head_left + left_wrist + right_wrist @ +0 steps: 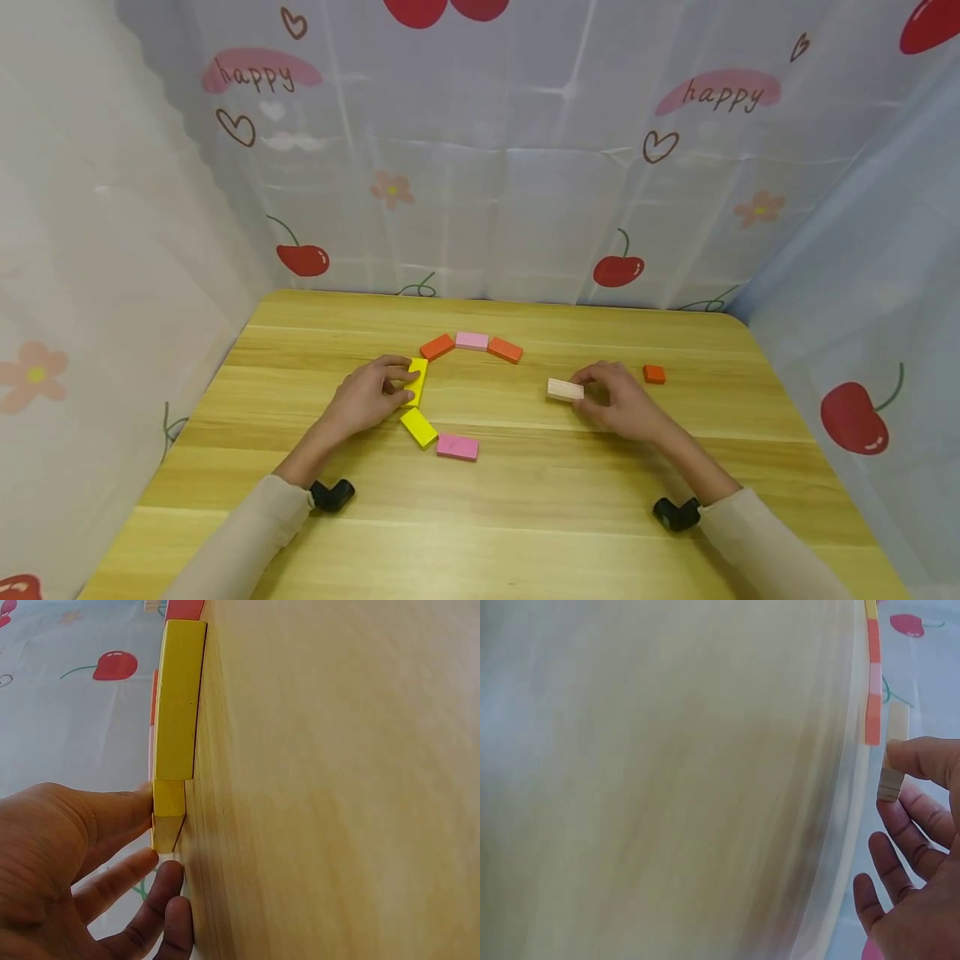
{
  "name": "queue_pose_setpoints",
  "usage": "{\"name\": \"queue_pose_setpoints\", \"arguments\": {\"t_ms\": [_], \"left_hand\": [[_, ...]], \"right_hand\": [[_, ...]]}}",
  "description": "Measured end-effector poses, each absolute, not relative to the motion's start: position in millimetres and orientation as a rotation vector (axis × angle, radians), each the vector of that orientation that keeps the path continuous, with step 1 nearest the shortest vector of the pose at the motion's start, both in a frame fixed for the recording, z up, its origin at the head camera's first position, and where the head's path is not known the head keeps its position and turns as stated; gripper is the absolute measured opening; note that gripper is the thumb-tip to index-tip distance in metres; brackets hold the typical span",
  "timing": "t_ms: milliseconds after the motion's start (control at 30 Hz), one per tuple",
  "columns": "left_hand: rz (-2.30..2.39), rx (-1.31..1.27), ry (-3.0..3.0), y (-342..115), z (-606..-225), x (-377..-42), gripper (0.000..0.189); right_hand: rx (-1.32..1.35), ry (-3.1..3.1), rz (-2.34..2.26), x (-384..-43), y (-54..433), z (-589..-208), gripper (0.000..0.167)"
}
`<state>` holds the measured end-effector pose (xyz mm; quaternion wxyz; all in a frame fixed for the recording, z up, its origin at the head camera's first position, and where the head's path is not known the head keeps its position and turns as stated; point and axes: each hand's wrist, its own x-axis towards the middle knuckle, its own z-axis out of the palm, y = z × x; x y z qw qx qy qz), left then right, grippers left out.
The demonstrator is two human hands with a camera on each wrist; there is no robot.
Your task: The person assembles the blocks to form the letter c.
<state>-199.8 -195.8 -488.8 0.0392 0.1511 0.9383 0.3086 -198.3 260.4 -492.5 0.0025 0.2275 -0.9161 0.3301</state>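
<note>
In the head view my left hand (pixel 367 393) pinches a yellow block (pixel 417 382) at the left of a curved row on the table. The left wrist view shows thumb and fingertip at that block's end (pixel 169 817), which meets a second yellow block (pixel 178 701). To the right, my right hand (pixel 622 402) grips a plain wooden block (pixel 564 390) by one end. Thumb and finger pinch this wooden block (pixel 897 724) in the right wrist view, and it appears held above the tabletop.
The row also has an orange block (pixel 437 347), a light pink block (pixel 472 341), another orange block (pixel 506 350) and a pink block (pixel 457 447). A small orange block (pixel 654 374) lies right of my right hand. A printed curtain (pixel 480 225) hangs behind the wooden table (pixel 495 533).
</note>
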Motion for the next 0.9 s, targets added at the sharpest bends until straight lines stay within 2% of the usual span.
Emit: {"name": "queue_pose_setpoints", "arguments": {"t_ms": [333, 900], "left_hand": [[0.948, 0.468, 2.876, -195.6, -489.9, -200.0, 0.037], [0.958, 0.455, 2.867, -195.9, -490.3, -200.6, 0.037]], "right_hand": [[0.753, -2.914, 1.121, -192.1, 249.7, -490.1, 0.025], [1.006, -2.896, 1.018, -183.6, 223.4, -488.3, 0.029]]}}
